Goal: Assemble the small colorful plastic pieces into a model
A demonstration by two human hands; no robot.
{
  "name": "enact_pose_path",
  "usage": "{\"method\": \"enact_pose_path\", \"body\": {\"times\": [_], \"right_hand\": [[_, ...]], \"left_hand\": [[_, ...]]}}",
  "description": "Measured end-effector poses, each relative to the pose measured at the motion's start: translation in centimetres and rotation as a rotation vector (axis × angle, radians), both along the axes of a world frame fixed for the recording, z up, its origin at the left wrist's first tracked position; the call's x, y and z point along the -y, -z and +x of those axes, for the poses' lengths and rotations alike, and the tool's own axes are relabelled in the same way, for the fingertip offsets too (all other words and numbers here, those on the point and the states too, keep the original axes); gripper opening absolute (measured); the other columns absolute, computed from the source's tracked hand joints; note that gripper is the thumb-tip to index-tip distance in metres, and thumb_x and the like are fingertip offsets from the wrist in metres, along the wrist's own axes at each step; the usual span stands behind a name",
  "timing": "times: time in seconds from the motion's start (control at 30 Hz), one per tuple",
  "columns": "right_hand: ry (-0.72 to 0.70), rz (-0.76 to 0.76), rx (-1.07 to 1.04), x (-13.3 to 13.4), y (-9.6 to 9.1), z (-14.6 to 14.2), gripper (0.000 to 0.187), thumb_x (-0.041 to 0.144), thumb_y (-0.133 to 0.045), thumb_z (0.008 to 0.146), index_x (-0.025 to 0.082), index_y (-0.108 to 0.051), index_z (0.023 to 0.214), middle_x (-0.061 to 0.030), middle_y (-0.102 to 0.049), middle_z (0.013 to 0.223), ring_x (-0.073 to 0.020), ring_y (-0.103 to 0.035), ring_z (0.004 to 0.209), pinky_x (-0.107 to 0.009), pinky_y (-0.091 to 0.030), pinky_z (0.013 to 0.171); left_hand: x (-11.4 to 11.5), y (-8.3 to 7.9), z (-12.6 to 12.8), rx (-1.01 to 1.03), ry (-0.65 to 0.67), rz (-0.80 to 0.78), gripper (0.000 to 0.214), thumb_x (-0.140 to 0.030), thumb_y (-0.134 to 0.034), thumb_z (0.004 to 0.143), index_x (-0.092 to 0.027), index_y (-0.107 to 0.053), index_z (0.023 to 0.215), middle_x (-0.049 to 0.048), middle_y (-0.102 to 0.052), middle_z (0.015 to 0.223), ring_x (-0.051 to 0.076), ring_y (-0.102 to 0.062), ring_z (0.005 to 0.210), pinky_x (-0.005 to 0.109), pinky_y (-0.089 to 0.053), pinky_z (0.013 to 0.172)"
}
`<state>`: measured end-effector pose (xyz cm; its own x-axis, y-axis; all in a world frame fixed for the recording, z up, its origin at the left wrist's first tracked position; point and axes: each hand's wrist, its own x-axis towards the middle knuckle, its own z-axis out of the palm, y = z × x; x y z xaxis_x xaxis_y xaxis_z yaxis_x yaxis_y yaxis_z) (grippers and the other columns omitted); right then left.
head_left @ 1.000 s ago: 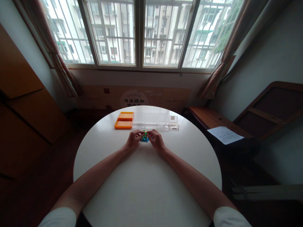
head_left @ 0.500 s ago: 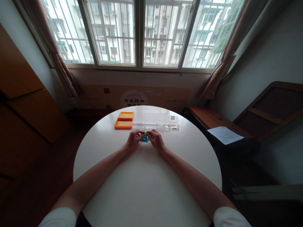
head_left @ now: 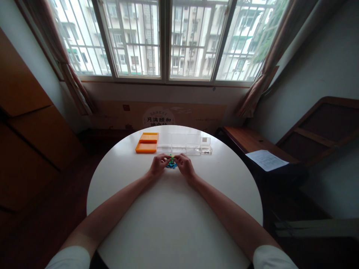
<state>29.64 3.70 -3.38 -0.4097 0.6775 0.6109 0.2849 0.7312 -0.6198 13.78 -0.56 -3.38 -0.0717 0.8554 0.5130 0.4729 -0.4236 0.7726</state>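
Both my hands rest far out on the round white table, close together. My left hand and my right hand each have the fingers curled and pinched on a small green piece held between them. Just below it lies a little heap of blue and green pieces on the tabletop. What exactly the pieces are is too small to tell.
Beyond the hands stand an orange box with its lid open, a row of clear plastic boxes and a small clear box. A sheet of paper lies on a wooden bench at the right. A barred window fills the back.
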Motion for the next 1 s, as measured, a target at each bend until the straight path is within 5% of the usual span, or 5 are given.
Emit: {"method": "enact_pose_path", "body": {"times": [1.0], "right_hand": [[-0.002, -0.014, 0.001, 0.07, -0.11, 0.00, 0.018, 0.030, -0.052, 0.081, 0.019, -0.065, 0.087, -0.0034, -0.058, 0.077, -0.0132, -0.054, 0.065, -0.025, -0.043, 0.063]], "left_hand": [[-0.32, 0.59, -0.14, 0.016, -0.028, -0.001, 0.029, -0.037, -0.058, 0.076, -0.012, -0.068, 0.086, 0.0088, -0.066, 0.078, 0.013, -0.060, 0.059, 0.022, -0.049, 0.050]]}}
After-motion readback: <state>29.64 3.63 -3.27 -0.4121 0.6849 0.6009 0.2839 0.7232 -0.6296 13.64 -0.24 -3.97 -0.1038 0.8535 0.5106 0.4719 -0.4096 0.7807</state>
